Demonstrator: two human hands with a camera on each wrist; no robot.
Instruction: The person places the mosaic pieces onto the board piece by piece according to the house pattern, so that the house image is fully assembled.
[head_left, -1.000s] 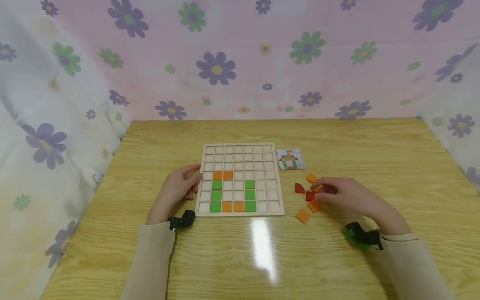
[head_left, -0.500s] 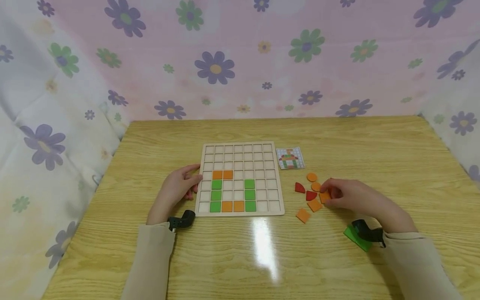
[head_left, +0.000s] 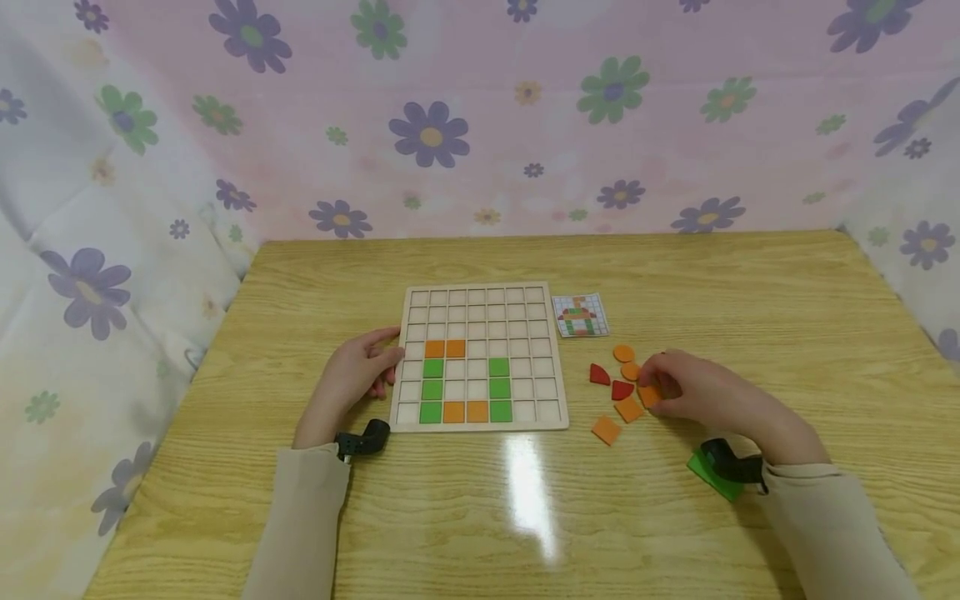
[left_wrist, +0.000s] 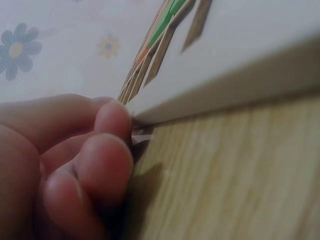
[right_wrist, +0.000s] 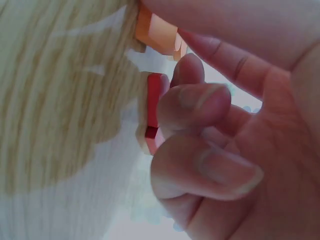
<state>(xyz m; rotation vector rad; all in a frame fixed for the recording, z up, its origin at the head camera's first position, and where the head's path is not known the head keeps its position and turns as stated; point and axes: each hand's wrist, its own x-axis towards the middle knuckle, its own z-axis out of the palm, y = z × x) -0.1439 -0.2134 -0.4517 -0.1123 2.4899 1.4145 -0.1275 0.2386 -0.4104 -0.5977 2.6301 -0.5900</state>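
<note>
My left hand [head_left: 351, 379] rests at the left edge of a wooden grid board [head_left: 471, 427], its fingertips touching the rim. Close up in the left wrist view, loosely bent fingers [left_wrist: 107, 160] lie beside the board's side [left_wrist: 225, 80]. Green and orange squares sit in several cells. To the board's right, my right hand [head_left: 705, 392] pinches an orange square tile [head_left: 648, 397] between thumb and index finger, low over the table. In the right wrist view, an orange tile [right_wrist: 157, 32] shows beside the thumb; the other fingers are curled.
Nearby lie two red quarter-circle pieces [head_left: 599, 374], two orange discs [head_left: 623, 354] and two more orange squares [head_left: 606, 430]. Green pieces [head_left: 716, 475] lie under the right wrist camera. A printed pattern card [head_left: 581, 315] lies by the board's upper right.
My right hand shifted right, away from the red pieces and onto an orange square, uncovering an orange disc. My left hand stayed at the board's edge.
</note>
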